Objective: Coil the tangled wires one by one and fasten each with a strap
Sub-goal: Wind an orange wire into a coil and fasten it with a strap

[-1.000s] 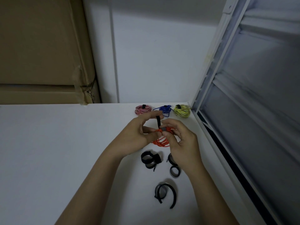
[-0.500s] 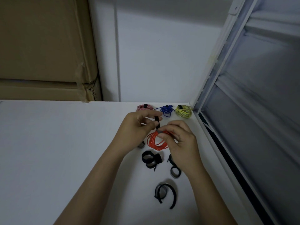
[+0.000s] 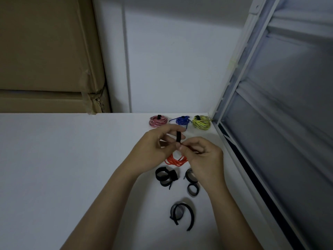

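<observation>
I hold a black strap [image 3: 178, 136] upright between my two hands, above the white tabletop [image 3: 63, 159]. My left hand [image 3: 156, 150] pinches it, forefinger over the top end and thumb against the lower part, the other fingers curled loosely behind. My right hand [image 3: 203, 156] has its fingers bent in, thumb and forefinger nipped together on the strap's lower end, right where my left thumb meets it. The orange wire coil [image 3: 175, 160] hangs just under both hands, its lower loops showing between my wrists (its upper part is hidden behind my fingers, so I cannot tell how the strap passes round it, or whether the coil touches the tabletop).

Along the far edge of the tabletop, close to the wall, three coils lie in a row, each with a black strap across it: a pink coil [image 3: 158, 121] on the left, a blue coil [image 3: 182, 120] in the middle with a loose end trailing out, and a yellow-green coil [image 3: 201, 121] on the right, near the window frame [image 3: 234, 98].

Nearer to me lie spare black straps, curled up: a clump of straps [image 3: 164, 177] under my left wrist, two straps [image 3: 191, 183] partly under my right wrist, and one larger open curl [image 3: 182, 213] closest to me, well apart from the others.

A stack of cardboard boxes [image 3: 45, 60] stands behind the tabletop on the left.
</observation>
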A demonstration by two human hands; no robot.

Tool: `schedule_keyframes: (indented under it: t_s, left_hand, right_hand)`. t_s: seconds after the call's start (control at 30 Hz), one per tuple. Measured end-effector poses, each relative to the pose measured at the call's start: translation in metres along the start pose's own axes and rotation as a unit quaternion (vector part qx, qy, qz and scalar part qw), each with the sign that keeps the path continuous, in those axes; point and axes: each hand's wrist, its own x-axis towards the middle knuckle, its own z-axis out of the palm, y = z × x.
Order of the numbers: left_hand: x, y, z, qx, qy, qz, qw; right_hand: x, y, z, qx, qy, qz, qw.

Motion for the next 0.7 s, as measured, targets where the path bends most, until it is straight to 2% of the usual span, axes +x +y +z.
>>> schedule_keyframes:
  t_s: [0.13,0.23,0.47,0.7]
  left_hand:
    - [-0.002,0.004,0.0,-0.005,-0.004,0.014,1.0]
    - [-0.003,0.003,-0.004,-0.048,-0.006,0.01,0.999]
    - [0.001,0.005,-0.004,-0.09,0.019,0.002,0.996]
    - [0.0,0.006,-0.012,-0.09,0.006,-0.01,0.996]
  right_hand:
    - [-0.001,0.002,0.0,-0.001,0.033,-0.015,0.999]
    - [-0.001,0.005,-0.002,-0.002,0.046,-0.027,0.999]
    - [-0.003,0.004,-0.002,-0.028,0.038,-0.146,0.988]
    - [-0.003,0.003,-0.005,-0.02,0.009,-0.176,0.984]
